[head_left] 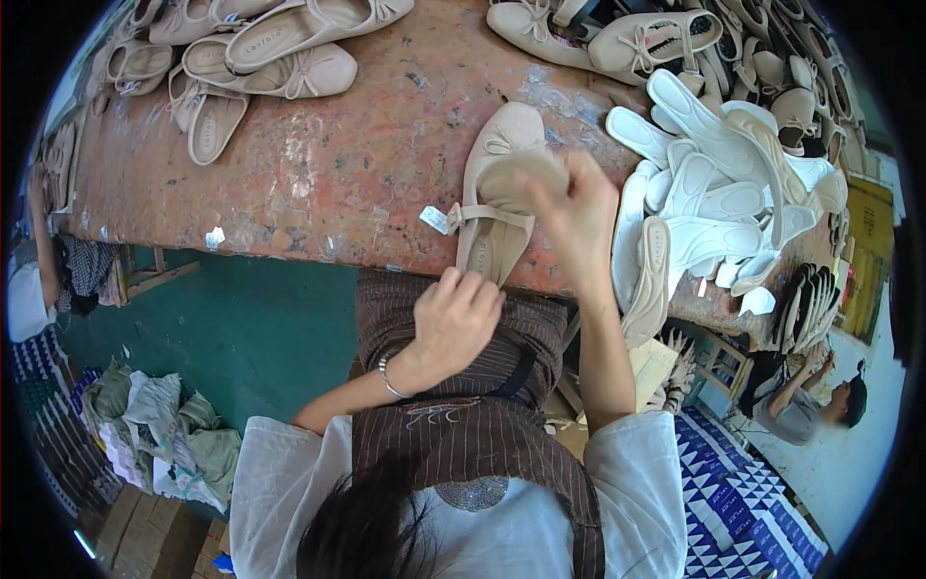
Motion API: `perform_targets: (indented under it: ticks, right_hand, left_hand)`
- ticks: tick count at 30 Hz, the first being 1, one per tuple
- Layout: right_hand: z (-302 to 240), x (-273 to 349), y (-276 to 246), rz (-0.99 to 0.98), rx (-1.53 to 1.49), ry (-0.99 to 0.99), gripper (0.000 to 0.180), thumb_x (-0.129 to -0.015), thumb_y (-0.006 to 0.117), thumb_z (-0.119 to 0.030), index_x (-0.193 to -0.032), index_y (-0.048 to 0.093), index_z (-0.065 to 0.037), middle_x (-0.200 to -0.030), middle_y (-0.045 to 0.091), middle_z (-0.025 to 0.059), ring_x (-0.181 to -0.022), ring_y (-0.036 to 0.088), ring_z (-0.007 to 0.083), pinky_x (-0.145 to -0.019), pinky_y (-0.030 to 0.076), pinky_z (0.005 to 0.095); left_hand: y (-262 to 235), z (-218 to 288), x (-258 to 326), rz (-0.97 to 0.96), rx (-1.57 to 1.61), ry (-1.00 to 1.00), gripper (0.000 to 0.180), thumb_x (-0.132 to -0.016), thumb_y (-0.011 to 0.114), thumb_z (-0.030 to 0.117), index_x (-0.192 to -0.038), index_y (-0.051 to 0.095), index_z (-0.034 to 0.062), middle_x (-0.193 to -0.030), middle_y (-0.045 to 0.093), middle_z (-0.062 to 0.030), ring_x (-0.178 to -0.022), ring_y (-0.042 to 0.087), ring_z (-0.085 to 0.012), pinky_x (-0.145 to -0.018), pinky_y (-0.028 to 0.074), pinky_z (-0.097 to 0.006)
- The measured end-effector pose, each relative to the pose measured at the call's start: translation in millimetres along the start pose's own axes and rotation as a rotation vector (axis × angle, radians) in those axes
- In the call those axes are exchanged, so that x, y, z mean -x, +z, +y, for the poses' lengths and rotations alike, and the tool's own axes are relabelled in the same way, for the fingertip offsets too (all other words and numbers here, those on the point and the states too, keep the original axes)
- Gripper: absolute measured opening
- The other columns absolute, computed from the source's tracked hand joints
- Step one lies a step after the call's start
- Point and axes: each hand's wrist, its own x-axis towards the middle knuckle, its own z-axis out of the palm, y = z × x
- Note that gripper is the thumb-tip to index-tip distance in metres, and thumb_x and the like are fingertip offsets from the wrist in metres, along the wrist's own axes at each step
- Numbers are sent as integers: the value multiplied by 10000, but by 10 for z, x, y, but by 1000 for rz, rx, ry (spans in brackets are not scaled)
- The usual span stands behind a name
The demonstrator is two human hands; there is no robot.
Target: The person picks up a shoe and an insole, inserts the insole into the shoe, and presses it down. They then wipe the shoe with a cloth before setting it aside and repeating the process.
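A beige ballet flat (505,132) with a bow and strap lies at the table's near edge, toe pointing away. My left hand (453,323) is closed at its heel, fingers curled around the back rim. Above the shoe's opening, my right hand (577,207) grips a beige rounded insole-like piece (526,180), blurred by motion. A printed beige footbed (495,249) shows inside the heel; whether it joins the held piece I cannot tell. A small white tag (435,219) lies beside the strap.
White and beige insoles (709,193) are piled close to my right hand. Finished-looking beige flats (280,58) lie at the far left, more shoes (656,43) at the far right. The worn red table (338,183) ends in front of me. A co-worker (810,400) is at the right.
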Motion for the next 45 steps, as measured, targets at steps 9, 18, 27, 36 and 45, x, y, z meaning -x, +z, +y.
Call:
perform_targets:
  ticks: [9, 18, 27, 36, 45]
  right_hand:
    - [532, 597, 785, 190, 432, -515, 553, -850, 542, -44, -1391, 473, 49, -1310, 602, 219, -1284, 550, 348, -1157, 255, 573]
    - [472, 301, 738, 96, 354, -527, 597, -773, 539, 58, -1366, 485, 94, -1394, 514, 285, -1348, 480, 357, -1187, 221, 554]
    - [218, -123, 524, -11, 460, -423, 309, -750, 531, 65, -1038, 641, 42, -1064, 672, 193, -1095, 643, 328, -1196, 238, 515]
    - [467, 153, 994, 221, 709, -462, 567, -843, 519, -108, -1380, 495, 72, -1411, 527, 222, -1391, 438, 327, -1203, 201, 503]
    - [556, 224, 933, 250, 661, -521, 604, -836, 526, -94, -1376, 415, 153, -1402, 482, 298, -1364, 439, 401, -1192, 197, 547]
  left_hand:
    - [354, -137, 57, -212, -227, 132, 504, -891, 576, 216, -1323, 558, -41, -1339, 536, -234, -1379, 380, -386, -1158, 225, -621]
    - [375, -130, 15, -177, -225, 120, 475, -876, 543, 159, -1275, 554, -100, -1396, 491, -248, -1409, 362, -376, -1151, 292, -559]
    - [312, -112, -18, -164, -182, 78, 519, -875, 531, 115, -1345, 489, -101, -1433, 474, -237, -1409, 383, -353, -1149, 316, -540]
    - [422, -236, 44, -231, -166, 137, 453, -859, 565, 169, -1236, 623, -76, -1415, 486, -241, -1414, 361, -380, -1141, 322, -569]
    - [386, -182, -15, -140, -154, 130, 457, -867, 558, 113, -1273, 555, -97, -1352, 527, -239, -1353, 423, -380, -1097, 383, -546]
